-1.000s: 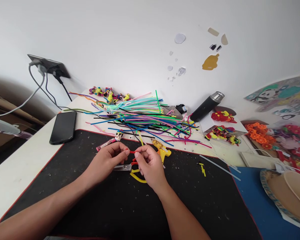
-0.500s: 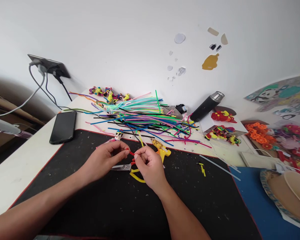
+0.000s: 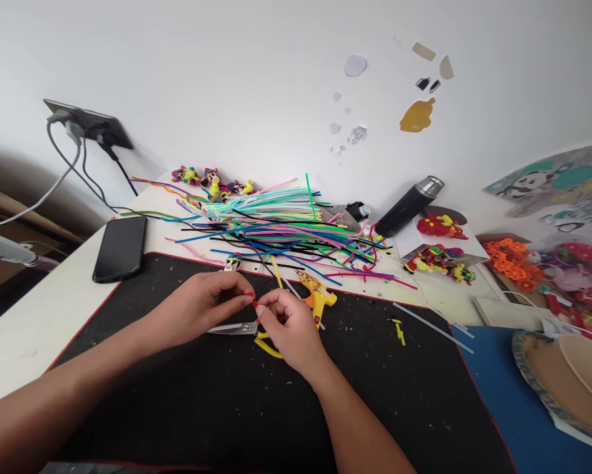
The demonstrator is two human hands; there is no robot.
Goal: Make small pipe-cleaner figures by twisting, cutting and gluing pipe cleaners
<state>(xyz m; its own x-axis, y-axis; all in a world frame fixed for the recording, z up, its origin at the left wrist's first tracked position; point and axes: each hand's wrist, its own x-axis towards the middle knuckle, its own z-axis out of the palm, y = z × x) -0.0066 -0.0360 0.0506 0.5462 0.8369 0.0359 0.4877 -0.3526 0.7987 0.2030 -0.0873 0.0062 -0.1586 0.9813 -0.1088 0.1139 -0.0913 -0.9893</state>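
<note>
Between my two hands is a short red pipe cleaner (image 3: 255,303), mostly covered by my fingertips. My left hand (image 3: 214,303) pinches one end of it with thumb and forefinger. The thumb and fingers of my right hand (image 3: 288,326) close on the other end, almost touching the left fingertips. Scissors (image 3: 236,328) lie on the black mat (image 3: 216,408) just under the hands, their handles partly hidden. A bent yellow pipe cleaner (image 3: 269,349) rests beside them. Behind my right hand is a yellow glue gun (image 3: 321,299). A small figure with a white face (image 3: 232,263) stands behind my left hand.
A heap of coloured pipe cleaners (image 3: 286,227) spreads along the wall. A phone (image 3: 120,249) lies at left, a black thermos (image 3: 409,206) leans at back right. Glue sticks (image 3: 434,328) and yellow scraps (image 3: 399,332) lie on the right; finished figures (image 3: 436,260) sit behind.
Both hands have shifted slightly left with the red pipe cleaner, and the fingertips have come closer together. The camera view has moved a little.
</note>
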